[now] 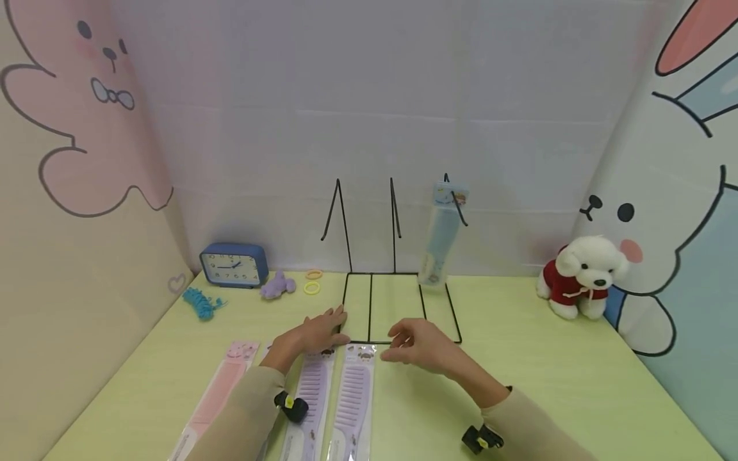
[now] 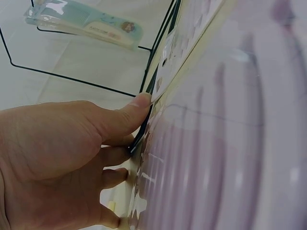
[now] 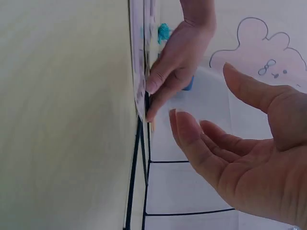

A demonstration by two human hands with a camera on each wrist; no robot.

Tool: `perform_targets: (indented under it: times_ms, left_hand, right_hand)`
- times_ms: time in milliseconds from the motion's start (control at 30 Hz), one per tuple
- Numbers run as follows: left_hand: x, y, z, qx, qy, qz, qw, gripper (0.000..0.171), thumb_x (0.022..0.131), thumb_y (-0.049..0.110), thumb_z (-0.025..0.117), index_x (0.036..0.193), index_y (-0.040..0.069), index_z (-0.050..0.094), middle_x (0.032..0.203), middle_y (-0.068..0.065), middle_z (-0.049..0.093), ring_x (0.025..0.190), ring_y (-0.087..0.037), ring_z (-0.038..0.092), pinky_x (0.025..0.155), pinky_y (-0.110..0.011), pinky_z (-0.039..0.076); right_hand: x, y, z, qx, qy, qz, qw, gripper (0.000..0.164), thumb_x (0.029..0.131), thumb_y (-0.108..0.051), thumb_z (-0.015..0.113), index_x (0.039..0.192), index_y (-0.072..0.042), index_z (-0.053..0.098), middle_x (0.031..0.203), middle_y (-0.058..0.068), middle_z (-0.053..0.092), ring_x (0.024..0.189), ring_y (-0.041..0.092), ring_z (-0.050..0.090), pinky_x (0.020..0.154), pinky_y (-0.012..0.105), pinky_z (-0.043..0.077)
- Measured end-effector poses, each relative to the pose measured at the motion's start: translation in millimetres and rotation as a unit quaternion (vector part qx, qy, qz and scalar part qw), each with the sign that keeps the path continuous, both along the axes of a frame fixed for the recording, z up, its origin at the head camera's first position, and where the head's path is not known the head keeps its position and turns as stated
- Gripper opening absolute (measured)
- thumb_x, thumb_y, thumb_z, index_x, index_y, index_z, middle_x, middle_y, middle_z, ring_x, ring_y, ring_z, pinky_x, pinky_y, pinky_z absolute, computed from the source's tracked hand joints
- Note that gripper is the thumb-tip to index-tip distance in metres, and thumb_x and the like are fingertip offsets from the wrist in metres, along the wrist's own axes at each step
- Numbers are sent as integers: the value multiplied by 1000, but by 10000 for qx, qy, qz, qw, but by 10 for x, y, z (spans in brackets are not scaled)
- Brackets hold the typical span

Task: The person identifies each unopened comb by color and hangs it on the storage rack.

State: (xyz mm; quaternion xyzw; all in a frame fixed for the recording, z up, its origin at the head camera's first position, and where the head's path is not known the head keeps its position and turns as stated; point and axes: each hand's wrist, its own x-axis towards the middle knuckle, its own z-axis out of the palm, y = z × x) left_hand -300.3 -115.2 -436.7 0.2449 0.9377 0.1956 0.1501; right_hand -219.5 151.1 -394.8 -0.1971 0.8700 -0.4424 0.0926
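My left hand (image 1: 319,331) rests with spread fingers at the front left corner of a black wire display rack (image 1: 369,307); its thumb lies by the front wire. Just below that hand, a packaged purple comb (image 1: 353,398) lies on the table, with another purple comb (image 1: 312,392) beside it. A packaged pink comb (image 1: 223,389) lies farther left, partly covered by the left sleeve. My right hand (image 1: 423,346) hovers before the rack's front wire, fingers loosely bent and nothing between them. From the rack's right hook hangs a packaged blue comb (image 1: 441,234).
At the back left stand a blue alarm clock (image 1: 233,266), a purple plush toy (image 1: 278,285), two hair ties (image 1: 312,288) and a bundle of blue cord (image 1: 200,303). A white toy dog (image 1: 583,275) in red sits at the back right. Fabric walls enclose the table.
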Motion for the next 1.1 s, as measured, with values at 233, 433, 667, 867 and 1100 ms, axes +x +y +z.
perform_targets:
  times_ms: [233, 433, 667, 867, 1100]
  left_hand:
    - [-3, -6, -6, -18, 9, 46, 10000, 68, 103, 34, 57, 156, 2, 31, 163, -19, 21, 149, -40, 17, 110, -74, 11]
    - [-11, -23, 6, -12, 42, -25, 10000, 68, 103, 34, 57, 156, 0, 31, 163, -20, 21, 149, -41, 17, 110, -74, 11]
    - [-4, -13, 4, 67, -6, -19, 10000, 67, 103, 33, 57, 156, 0, 31, 163, -19, 21, 149, -40, 17, 110, -74, 10]
    - [-14, -9, 22, 33, -28, -23, 10000, 67, 103, 33, 56, 156, 1, 30, 163, -18, 21, 150, -39, 16, 111, -73, 10]
    - [-23, -34, 23, -5, -101, 48, 9999, 68, 102, 36, 58, 156, 3, 33, 163, -18, 22, 149, -42, 18, 114, -68, 13]
  right_hand:
    - [146, -312, -150, 896, -254, 547, 9941, 60, 83, -36, 82, 117, 8, 60, 77, 1, 65, 64, 10, 57, 58, 28, 48]
    - [208, -509, -221, 1486, -58, 659, 9867, 44, 78, -43, 85, 96, -7, 66, 69, -6, 61, 57, 7, 53, 55, 24, 44]
    - [247, -498, -188, 2519, 80, 375, 9670, 48, 68, -44, 90, 80, -12, 57, 68, -3, 55, 56, 10, 49, 52, 27, 43]
    - [228, -370, -109, 2787, 207, 395, 9593, 45, 61, -31, 93, 67, -13, 53, 59, -6, 45, 51, 8, 38, 46, 24, 33]
    - [270, -365, -80, 2740, 286, 457, 9602, 48, 58, -31, 96, 70, -11, 54, 61, -5, 45, 53, 8, 39, 47, 24, 34]
